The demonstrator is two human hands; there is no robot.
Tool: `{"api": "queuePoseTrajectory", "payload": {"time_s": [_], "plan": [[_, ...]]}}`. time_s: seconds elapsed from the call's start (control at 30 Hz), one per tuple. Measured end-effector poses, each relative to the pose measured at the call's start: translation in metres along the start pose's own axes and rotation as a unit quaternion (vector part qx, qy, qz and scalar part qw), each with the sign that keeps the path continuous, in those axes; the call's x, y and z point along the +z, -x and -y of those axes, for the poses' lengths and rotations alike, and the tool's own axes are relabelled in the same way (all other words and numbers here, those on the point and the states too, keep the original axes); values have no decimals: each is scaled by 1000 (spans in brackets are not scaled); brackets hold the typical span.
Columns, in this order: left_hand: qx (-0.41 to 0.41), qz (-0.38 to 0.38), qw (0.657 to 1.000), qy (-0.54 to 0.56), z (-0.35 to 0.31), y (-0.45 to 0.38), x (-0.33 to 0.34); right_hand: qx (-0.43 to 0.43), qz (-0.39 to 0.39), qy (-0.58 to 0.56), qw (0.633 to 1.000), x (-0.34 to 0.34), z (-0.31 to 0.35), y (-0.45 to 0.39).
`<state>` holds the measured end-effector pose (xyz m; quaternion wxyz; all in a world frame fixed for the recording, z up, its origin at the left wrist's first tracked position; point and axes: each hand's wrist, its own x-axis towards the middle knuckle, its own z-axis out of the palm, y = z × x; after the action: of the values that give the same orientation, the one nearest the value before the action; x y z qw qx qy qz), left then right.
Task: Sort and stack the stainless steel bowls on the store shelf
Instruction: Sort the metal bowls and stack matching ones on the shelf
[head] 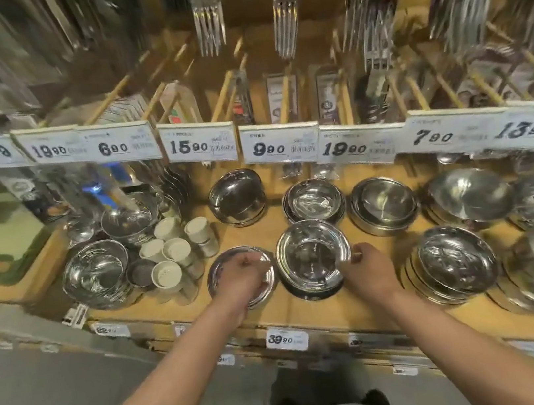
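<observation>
Store shelf (310,313): left hand (246,281) on flat dish (220,271), grip unclear; right hand (368,267) pinching bowl (313,254) rim. Light, rigid, slippery; best held by rim.

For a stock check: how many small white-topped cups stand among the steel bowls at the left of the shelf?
5 cups show: two at the back, two in the middle, one in front. More may be hidden beneath or behind them.
</observation>
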<state>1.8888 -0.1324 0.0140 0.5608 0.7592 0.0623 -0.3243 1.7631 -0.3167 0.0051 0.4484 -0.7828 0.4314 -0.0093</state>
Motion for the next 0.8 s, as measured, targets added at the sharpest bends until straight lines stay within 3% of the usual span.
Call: {"api": "queuePoseTrajectory", "payload": {"time_s": [0.2, 0.4, 0.67, 0.8], "plan": [[-18, 86, 996, -32, 1, -8, 22, 35, 15, -14, 999, 3, 0, 4], [-25, 73, 996, -43, -3, -17, 29, 60, 68, -68, 994, -17, 14, 2], [10, 101, 987, -123, -4, -17, 32, 62, 8, -305, 950, -46, -3, 15], [-8, 99, 991, -91, -6, -18, 31, 51, -27, -375, 925, -67, -3, 24]]}}
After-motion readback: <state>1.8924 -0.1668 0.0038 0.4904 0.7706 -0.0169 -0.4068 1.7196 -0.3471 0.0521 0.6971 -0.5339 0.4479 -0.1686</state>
